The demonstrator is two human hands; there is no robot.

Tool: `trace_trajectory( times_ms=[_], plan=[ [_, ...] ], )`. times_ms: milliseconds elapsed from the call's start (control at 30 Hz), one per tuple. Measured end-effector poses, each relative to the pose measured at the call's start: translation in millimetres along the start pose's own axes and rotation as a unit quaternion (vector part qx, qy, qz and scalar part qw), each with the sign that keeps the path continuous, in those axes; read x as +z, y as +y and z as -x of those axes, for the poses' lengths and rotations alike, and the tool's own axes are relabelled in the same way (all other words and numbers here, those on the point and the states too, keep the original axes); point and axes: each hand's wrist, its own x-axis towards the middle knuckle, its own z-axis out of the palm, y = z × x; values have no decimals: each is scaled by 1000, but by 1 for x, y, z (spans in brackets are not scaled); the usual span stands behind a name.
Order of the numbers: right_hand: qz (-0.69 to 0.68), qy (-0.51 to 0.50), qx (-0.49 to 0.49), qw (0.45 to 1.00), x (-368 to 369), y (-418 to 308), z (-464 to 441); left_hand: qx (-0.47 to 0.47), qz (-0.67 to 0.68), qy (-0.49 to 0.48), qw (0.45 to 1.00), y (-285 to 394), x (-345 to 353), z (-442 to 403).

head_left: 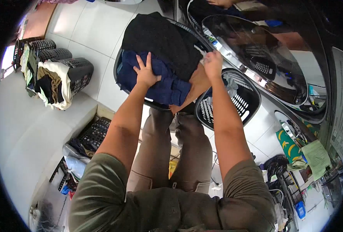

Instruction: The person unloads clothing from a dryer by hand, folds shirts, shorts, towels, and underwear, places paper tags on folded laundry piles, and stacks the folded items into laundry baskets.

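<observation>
A dark laundry basket in front of my legs is heaped with clothes. A black garment covers its far side, and a folded navy garment lies nearer me. My left hand rests on the navy garment with its fingers spread. Along the basket's right side runs a brown garment. My right hand is closed at that garment's upper end, and something whitish shows beside the fingers. The lower parts of the clothes are hidden inside the basket.
To the right stands a second black basket with grey cloth inside. Beyond it is a machine's round glass door. Perforated baskets with clothes hanging over them line the left side. A green banana-print cloth is at right.
</observation>
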Motion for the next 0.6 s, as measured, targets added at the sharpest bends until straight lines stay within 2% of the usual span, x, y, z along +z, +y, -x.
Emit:
trace_trajectory(
  times_ms=[33,67,100,133,167,233,333,367,400,433,467,500,533,567,600],
  plan=[
    [-155,-3,166,974,3,8,6,14,0,7,1000,-2,0,0],
    [-220,62,210,951,-16,4,11,14,0,9,1000,-1,-4,-1],
    [-374,84,269,884,-29,0,16,-12,-7,-16,1000,3,-8,-1],
    [-513,102,322,789,-43,-3,21,-38,-13,-44,998,8,-10,2],
    [-510,102,325,790,-54,-5,28,-37,-12,-48,998,7,-8,3],
    [-658,-2,385,648,-73,-11,38,-28,-14,-31,999,4,-6,2],
    [-633,6,412,655,-88,-28,36,-28,-8,-42,999,6,-10,7],
    [-551,34,429,715,-83,-39,33,-24,-16,-41,999,4,-9,6],
    [-320,63,347,879,-68,-45,34,-22,-18,-39,999,4,-10,4],
    [-173,107,209,957,-57,-47,33,-29,-21,-50,998,4,-11,3],
    [-15,145,61,987,-56,-60,27,-37,-24,-63,997,5,-12,3],
    [-45,-41,133,989,-39,-59,40,-33,-24,-61,997,5,-16,8],
    [-72,-220,195,953,-20,-53,52,-18,-5,-82,996,6,-25,12],
    [-127,-212,201,948,-19,-57,57,2,12,-96,995,9,-40,13],
    [-179,-202,204,941,-34,-68,62,69,98,-62,991,3,-48,19]
  ],
)
